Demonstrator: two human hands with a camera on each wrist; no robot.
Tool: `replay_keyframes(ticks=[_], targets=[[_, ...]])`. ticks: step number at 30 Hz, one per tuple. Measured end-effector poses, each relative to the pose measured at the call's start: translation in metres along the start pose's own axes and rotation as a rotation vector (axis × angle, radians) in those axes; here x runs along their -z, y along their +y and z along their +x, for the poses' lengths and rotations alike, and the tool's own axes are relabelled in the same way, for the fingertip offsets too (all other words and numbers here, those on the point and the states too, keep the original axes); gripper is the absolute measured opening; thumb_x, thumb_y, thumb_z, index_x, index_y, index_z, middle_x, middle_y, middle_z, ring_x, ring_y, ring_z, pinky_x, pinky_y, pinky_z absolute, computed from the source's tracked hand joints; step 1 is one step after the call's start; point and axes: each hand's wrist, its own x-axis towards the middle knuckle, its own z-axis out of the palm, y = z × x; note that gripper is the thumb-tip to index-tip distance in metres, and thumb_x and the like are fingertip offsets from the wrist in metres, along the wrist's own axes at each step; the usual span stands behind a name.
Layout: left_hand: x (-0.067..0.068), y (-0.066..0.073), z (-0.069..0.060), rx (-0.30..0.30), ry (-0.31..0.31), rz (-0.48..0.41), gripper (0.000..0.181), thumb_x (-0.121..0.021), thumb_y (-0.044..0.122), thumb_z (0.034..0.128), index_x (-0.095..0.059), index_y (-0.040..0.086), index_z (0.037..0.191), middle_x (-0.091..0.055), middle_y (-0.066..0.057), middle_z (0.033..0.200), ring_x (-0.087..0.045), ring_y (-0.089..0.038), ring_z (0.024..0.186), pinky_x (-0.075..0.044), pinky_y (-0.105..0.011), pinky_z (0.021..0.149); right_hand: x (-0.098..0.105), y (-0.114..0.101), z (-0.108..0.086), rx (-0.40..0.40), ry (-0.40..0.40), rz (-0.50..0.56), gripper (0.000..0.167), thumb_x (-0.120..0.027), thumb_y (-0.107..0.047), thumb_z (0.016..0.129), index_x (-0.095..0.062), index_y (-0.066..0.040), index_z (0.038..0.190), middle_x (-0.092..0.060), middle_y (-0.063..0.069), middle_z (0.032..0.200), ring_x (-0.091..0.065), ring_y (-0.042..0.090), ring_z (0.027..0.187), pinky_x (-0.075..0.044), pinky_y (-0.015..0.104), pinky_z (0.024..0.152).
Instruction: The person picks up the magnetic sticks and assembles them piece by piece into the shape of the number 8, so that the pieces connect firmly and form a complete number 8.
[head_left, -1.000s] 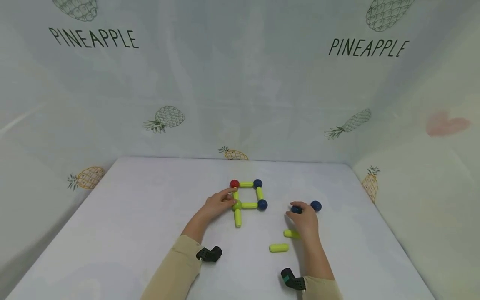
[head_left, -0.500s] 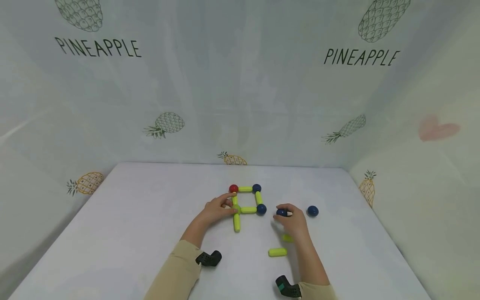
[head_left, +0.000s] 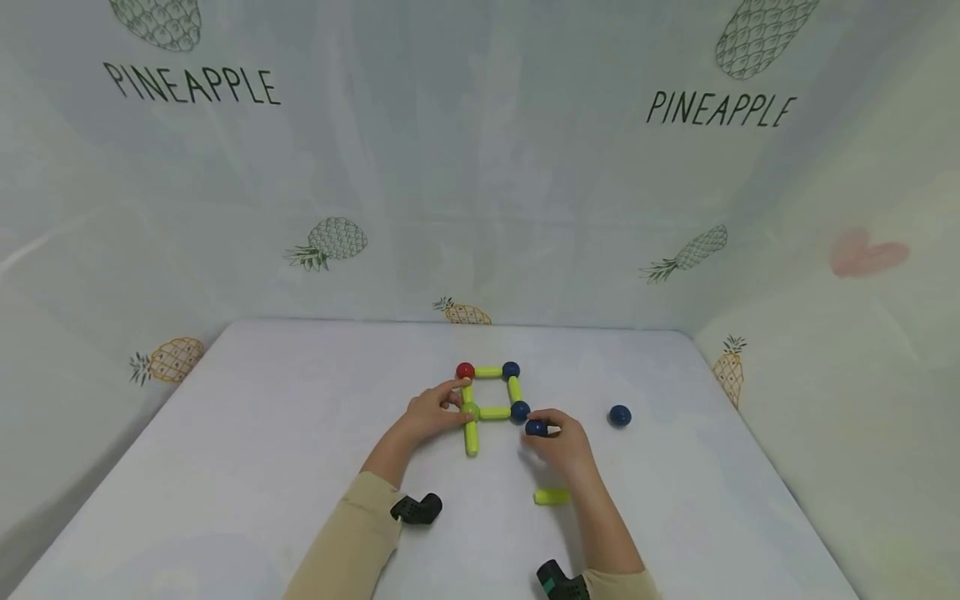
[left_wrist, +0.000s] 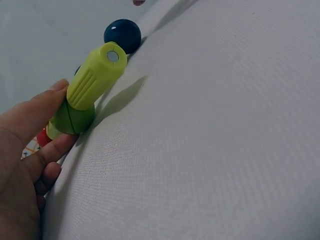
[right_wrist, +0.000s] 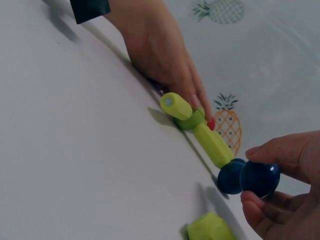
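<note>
Right fingers [right_wrist: 280, 149] pinch a glossy dark blue ball [right_wrist: 260, 177]. Left fingers [left_wrist: 37, 107] grip the left side of a flat, square frame [head_left: 494, 413] of yellow-green ribbed rods: thumb at its light-green corner ball [left_wrist: 72, 119], index near its glossy red corner ball [head_left: 465, 371].

Just beside the right fingertips: the frame's dark blue near-right corner ball [head_left: 520, 411]; whether the held ball touches it, cannot tell. From the left thumb, a projecting rod [left_wrist: 95, 80] points toward the person, silvery disc in its end; magnet suspected.

Nearer the person than the right fingers, a loose yellow-green rod [head_left: 551, 497] on the white tabletop [head_left: 300, 467]. Well right of them, a spare dark blue ball [head_left: 619, 416].

Handling, judged: pinch lightly, skin clear of the joining side; move low and slowly, lest magnetic pull skew the corner. Left grip should brace without squeezing the side out of square.
</note>
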Motion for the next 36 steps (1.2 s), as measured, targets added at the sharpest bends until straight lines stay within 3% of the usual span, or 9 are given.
replay_keyframes(ticks=[7,19,36], targets=[[0.001,0.001,0.000,-0.011,-0.002,0.004,0.055,-0.076,0.033,0.0852,-0.058,0.022,0.136,-0.063,0.007,0.100,-0.046,-0.016,0.087,-0.029,-0.049,0.091,-0.011,-0.004,-0.006,0.013,-0.045,0.016,0.032,-0.078,-0.012,0.080,-0.071,-0.012,0.111,-0.062,0.011,0.118,-0.057,0.025,0.092,-0.050,0.036,0.074],[0.000,-0.005,0.004,-0.015,-0.010,-0.005,0.044,-0.076,0.034,0.0854,-0.063,0.027,0.126,-0.065,0.009,0.102,-0.051,-0.014,0.091,-0.030,-0.053,0.097,-0.026,-0.009,-0.018,0.061,-0.118,0.043,0.031,-0.078,-0.009,0.082,-0.071,-0.011,0.112,-0.061,0.011,0.119,-0.059,0.021,0.086,-0.052,0.033,0.072],[0.002,-0.005,0.003,-0.036,-0.025,-0.028,0.027,-0.076,0.031,0.0859,-0.068,0.025,0.112,-0.066,0.010,0.097,-0.049,-0.016,0.088,-0.031,-0.047,0.089,-0.036,-0.014,-0.028,0.135,-0.163,0.021,0.030,-0.079,-0.009,0.081,-0.071,-0.011,0.110,-0.059,0.010,0.115,-0.059,0.019,0.082,-0.053,0.032,0.068]])
